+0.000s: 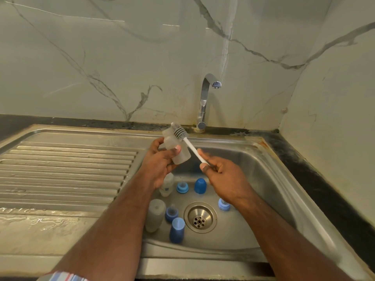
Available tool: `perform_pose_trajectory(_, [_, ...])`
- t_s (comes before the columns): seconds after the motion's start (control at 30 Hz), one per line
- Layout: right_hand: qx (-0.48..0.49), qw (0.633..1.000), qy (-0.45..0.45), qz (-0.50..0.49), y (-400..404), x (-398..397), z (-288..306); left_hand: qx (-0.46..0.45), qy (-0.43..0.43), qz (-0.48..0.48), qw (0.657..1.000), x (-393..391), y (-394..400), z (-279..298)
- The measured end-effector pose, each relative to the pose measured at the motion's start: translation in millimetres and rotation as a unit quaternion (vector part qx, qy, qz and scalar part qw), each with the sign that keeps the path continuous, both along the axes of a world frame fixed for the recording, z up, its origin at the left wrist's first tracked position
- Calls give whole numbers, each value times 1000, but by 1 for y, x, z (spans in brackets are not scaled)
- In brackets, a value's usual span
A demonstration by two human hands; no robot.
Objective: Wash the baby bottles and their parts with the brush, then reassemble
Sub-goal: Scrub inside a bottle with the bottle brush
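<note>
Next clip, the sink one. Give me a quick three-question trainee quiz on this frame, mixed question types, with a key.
1. True or false: water is running from the tap.
2. Which hand holds the brush? A) left B) right C) neither
3. Fill in: the left hand holds a clear ____ above the sink.

Key
1. False: no stream shows.
2. B: the right hand has its grip on the white handle, and the brush head lies against the bottle.
3. bottle

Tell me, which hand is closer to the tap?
The left hand, holding a clear bottle just below and left of the tap. The right hand, gripping the brush, sits lower, nearer the person.
</note>
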State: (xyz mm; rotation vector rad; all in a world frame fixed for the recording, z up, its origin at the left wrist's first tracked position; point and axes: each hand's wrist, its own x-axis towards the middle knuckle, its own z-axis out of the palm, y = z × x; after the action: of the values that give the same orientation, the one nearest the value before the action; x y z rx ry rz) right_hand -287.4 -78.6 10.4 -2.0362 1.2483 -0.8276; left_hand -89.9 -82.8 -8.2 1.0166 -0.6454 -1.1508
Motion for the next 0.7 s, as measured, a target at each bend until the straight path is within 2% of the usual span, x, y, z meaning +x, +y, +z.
perform_pose_trajectory(0.13, [5,998,41,-51,-10,-1,-1,-12,-13,-23,1000,-7,1,3])
perform_pose_trajectory(0.27, [11,999,-24,-28,-2,1,2,-11,-6,-17,1000,-4,-1,0])
perform_pose_trajectory(0.43, [16,999,17,-45,-9,1,2,-17,-10,-38,999,-6,2,0])
perform_pose_trajectory(0.57, [43,998,-46,-31,-4,-3,4,-27,-7,-41,999,-5,2,0])
perform_pose_trajectory(0.7, [45,998,-25,-30,-8,-2,1,-23,-51,-58,997,-6,4,-1])
